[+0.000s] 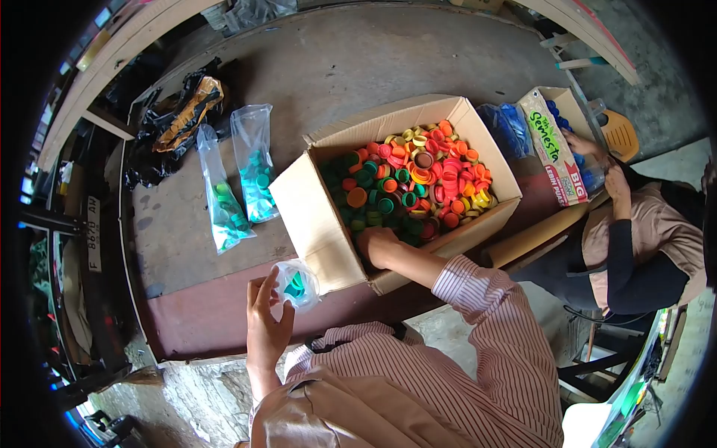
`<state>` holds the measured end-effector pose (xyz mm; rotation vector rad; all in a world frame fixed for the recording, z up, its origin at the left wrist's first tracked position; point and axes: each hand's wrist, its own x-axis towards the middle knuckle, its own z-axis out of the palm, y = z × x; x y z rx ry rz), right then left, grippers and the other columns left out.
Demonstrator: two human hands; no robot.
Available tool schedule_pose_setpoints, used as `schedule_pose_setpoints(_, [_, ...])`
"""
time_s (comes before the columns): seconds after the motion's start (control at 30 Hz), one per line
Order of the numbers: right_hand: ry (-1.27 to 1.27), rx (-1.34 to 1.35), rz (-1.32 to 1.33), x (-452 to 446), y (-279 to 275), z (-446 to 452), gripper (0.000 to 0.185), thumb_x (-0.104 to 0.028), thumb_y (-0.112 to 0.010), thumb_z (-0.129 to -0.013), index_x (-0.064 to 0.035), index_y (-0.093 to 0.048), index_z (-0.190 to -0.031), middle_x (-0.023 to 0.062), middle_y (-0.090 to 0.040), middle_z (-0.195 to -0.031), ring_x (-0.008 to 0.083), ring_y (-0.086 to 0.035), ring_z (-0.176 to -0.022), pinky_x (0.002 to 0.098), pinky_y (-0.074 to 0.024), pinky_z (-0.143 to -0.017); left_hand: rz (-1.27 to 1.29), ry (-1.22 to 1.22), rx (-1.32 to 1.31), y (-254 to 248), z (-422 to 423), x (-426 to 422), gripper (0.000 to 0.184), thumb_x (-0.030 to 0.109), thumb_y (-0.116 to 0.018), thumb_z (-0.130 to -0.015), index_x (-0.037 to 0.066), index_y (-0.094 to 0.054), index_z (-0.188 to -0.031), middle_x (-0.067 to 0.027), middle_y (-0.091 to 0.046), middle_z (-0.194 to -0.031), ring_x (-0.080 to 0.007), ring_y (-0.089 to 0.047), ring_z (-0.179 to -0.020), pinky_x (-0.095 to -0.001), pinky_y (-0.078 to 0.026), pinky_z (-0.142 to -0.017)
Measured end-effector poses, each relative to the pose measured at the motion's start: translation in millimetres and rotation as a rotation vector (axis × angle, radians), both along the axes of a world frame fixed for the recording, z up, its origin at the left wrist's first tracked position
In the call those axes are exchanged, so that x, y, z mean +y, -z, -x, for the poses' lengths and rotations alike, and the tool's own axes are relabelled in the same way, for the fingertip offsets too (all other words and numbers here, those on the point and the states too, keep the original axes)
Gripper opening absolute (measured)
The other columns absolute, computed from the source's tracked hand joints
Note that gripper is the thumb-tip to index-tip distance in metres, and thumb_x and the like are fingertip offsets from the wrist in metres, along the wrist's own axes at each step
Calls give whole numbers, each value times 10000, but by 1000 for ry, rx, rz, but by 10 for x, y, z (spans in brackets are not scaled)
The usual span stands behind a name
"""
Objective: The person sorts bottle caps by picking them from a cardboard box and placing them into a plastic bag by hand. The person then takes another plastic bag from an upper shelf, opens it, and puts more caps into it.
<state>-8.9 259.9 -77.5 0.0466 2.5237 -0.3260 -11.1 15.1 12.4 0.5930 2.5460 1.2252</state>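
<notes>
A large open cardboard box holds red, orange, yellow and green bottle caps. My right hand reaches into its near left corner, over the dark green caps; the fingertips are hidden among them. Left of the box, my left hand grips the rim of a clear plastic bag with a few teal caps in it. Farther back on the table lie two clear bags, one with green caps and another with teal caps.
A crumpled black plastic bag lies at the table's back left. On the right, another person has both hands at a smaller printed carton with blue caps. A blue bag lies between the boxes.
</notes>
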Motion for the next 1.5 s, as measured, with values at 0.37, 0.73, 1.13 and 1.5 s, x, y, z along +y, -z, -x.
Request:
schedule_pose_setpoints(0.37, [-46, -366, 421, 555, -292, 117, 325, -290, -671, -731, 17, -652, -834, 81, -613, -618, 185, -559, -511, 322, -446, -510, -25, -35, -12, 12, 21, -85, 530, -93, -505, -720, 4, -484, -1241, -125, -491, -985, -205, -515, -812, -303, -493, -757])
schedule_pose_setpoints(0.73, [378, -122, 2063, 833, -486, -438, 392, -192, -643, -786, 61, -551, -1070, -41, -451, -489, 22, -345, -354, 188, -245, -376, -29, -6, -7, 22, 13, -82, 526, -88, -506, -721, -6, -480, -1240, -129, -492, -994, -206, -519, -813, -309, -490, -762])
schedule_pose_setpoints(1.13, [457, 281, 1434, 597, -1231, -548, 470, -170, -640, -741, 35, -538, -1151, 19, -570, -718, 75, -551, -541, 190, -451, -481, -31, -19, 4, 32, 10, -87, 530, -94, -510, -717, -7, -481, -1240, -128, -488, -990, -206, -515, -806, -314, -497, -761])
schedule_pose_setpoints(1.5, [376, 437, 1451, 272, -1432, -572, 361, -42, -542, -844, 26, -483, -1194, 64, -615, -820, 109, -610, -635, 229, -511, -601, -78, -47, 26, 26, -4, -80, 541, -95, -527, -718, 2, -478, -1248, -122, -492, -984, -197, -511, -802, -298, -492, -747])
